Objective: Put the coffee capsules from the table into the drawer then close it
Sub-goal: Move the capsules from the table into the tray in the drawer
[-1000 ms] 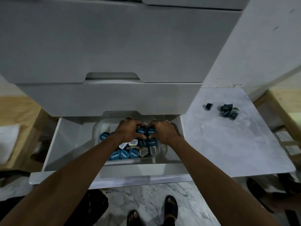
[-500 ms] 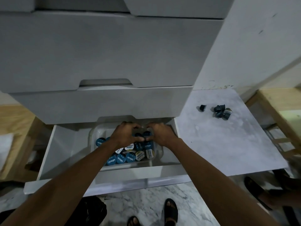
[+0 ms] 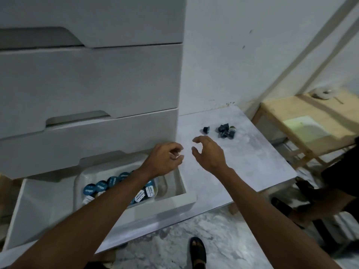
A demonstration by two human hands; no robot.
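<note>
The bottom drawer (image 3: 165, 206) of a white cabinet stands pulled out. Inside it a clear tray (image 3: 163, 186) holds several blue-lidded coffee capsules (image 3: 101, 186). On the low marble table (image 3: 242, 167) to the right lie one dark capsule (image 3: 206, 129) and, just right of it, a small heap of dark capsules (image 3: 226, 131). My left hand (image 3: 165, 160) hovers over the drawer's right rear corner, fingers curled, holding nothing. My right hand (image 3: 208, 154) is over the table, fingers spread, a short way below and left of the single capsule.
Closed white drawers (image 3: 87, 78) stack above the open one. A wooden stool (image 3: 310, 123) stands right of the table. Another person's dark-clad leg and foot (image 3: 330, 191) are at the right edge. My sandalled foot (image 3: 198, 251) is on the marble floor.
Both hands have left the capsule tray and moved up and right; the right hand is now over the table. The view has swung right.
</note>
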